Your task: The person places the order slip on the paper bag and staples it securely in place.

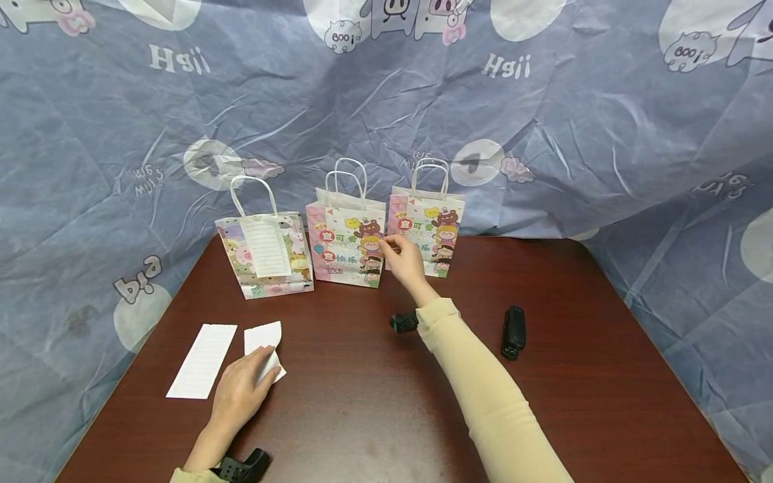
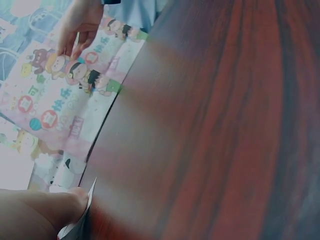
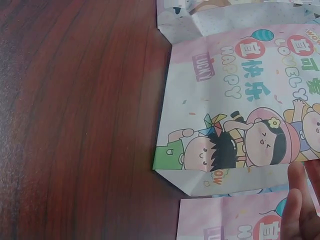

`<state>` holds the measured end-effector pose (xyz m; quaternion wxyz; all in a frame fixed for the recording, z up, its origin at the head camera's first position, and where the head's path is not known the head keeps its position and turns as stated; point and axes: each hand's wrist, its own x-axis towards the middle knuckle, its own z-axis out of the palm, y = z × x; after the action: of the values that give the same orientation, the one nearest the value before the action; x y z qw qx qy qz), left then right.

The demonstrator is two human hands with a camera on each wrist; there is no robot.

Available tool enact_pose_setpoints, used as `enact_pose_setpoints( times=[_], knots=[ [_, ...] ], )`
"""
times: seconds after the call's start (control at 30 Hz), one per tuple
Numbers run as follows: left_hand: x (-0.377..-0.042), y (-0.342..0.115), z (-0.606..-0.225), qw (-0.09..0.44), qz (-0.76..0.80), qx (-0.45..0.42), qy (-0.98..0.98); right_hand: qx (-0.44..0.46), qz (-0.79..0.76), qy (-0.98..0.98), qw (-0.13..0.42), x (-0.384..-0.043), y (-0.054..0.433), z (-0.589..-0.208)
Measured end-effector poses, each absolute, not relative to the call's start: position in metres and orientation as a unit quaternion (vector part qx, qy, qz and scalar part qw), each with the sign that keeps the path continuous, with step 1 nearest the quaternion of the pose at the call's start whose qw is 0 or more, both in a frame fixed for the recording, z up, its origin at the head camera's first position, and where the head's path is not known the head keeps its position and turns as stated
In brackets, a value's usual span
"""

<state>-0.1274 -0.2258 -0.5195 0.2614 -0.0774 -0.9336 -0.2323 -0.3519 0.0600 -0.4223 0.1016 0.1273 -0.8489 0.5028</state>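
Note:
Three paper gift bags stand in a row. The middle gift bag (image 1: 344, 248) has cartoon children and coloured lettering on it. My right hand (image 1: 403, 260) pinches its right side edge between thumb and fingertips; in the right wrist view the fingers (image 3: 295, 210) show at the bag's side. Low on the left, my left hand (image 1: 241, 388) holds a creased white paper slip (image 1: 264, 335), one edge of which curls up by the thumb. In the left wrist view, the thumb (image 2: 70, 202) lies along the raised paper edge.
The left gift bag (image 1: 298, 255) carries a lined paper slip (image 1: 266, 248) on its front. The right gift bag (image 1: 447, 231) stands just behind my right hand. Another lined slip (image 1: 202, 361) lies at the table's left, and a black stapler (image 1: 513, 332) at its right. A printed cloth hangs behind.

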Motion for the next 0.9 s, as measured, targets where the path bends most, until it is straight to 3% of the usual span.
enact_pose_setpoints(
  times=[0.9],
  knots=[
    [-0.128, -0.217, -0.518, 0.279, -0.203, -0.088, -0.934, 0.16, 0.515, -0.836, 0.104, -0.338, 0.077, -0.429]
  ],
)
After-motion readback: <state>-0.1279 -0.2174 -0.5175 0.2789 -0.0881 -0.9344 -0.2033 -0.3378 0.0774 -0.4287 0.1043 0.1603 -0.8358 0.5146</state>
